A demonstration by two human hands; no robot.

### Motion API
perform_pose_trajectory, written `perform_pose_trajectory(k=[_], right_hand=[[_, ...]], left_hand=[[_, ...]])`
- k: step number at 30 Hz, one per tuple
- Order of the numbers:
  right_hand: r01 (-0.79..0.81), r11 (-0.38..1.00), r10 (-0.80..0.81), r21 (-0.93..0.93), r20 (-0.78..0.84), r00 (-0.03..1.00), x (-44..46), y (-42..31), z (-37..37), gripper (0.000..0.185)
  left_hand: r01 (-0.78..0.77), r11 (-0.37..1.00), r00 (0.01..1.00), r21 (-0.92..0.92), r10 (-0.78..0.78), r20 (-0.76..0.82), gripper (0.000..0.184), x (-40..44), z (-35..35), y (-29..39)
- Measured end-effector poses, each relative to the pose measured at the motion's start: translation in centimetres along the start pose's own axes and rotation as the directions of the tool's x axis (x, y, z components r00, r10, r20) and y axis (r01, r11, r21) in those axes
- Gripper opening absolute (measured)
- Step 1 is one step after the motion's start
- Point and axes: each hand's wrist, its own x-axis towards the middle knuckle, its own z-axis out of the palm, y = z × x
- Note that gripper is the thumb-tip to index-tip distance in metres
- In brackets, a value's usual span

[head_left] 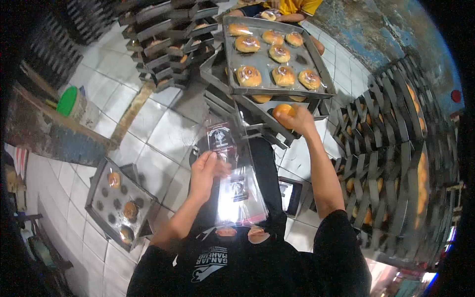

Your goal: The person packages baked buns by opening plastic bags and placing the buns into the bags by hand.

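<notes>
My left hand [203,171] pinches a clear printed plastic bag [219,136], held up over my lap. Beneath that hand, more printed plastic bags [241,198] lie in a pile on my thighs. A round golden bun [283,113], with no wrapper that I can see, is gripped in my right hand [301,122] at the front edge of the stacked trays. Just above it, the top metal tray [282,91] carries several bagged buns [248,76]. Part of a lower tray [257,106] shows underneath, with buns partly hidden by the top one.
Tall stacks of trays stand at the back left [166,47] and on the right [381,183]. A tray [105,220] with a few buns is low at left. A device with a screen [290,194] lies by my leg. Beyond the trays sits another person [297,7] in yellow.
</notes>
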Motion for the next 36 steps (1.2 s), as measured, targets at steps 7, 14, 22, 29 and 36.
perform_pose_trajectory(k=[7,14,22,29,36], right_hand=[[0.181,0.496,-0.051,0.849,-0.180,0.982,-7.6,-3.5,-1.3,0.055],[0.719,0.679,-0.568,0.151,-0.512,0.644,-19.0,-9.5,4.8,0.048],[0.644,0.761,-0.559,-0.080,-0.585,0.588,-17.8,-11.7,5.8,0.045],[0.693,0.698,-0.706,-0.181,-0.337,0.623,-15.4,-13.8,13.2,0.060],[0.640,0.756,-0.650,-0.141,-0.277,0.707,-12.8,-15.8,8.3,0.050]], left_hand=[[0.038,0.937,0.998,-0.348,-0.050,-0.026,0.027,3.0,2.1,2.9],[0.095,0.883,0.995,-0.460,-0.103,0.008,0.032,7.3,4.8,2.7],[0.235,0.819,0.965,-0.524,-0.129,0.230,0.035,1.4,7.5,4.9],[-0.052,0.846,0.998,-0.531,0.059,-0.002,0.041,1.6,2.1,1.1],[-0.046,0.749,0.965,-0.661,0.204,0.164,0.039,3.9,4.3,3.7]])
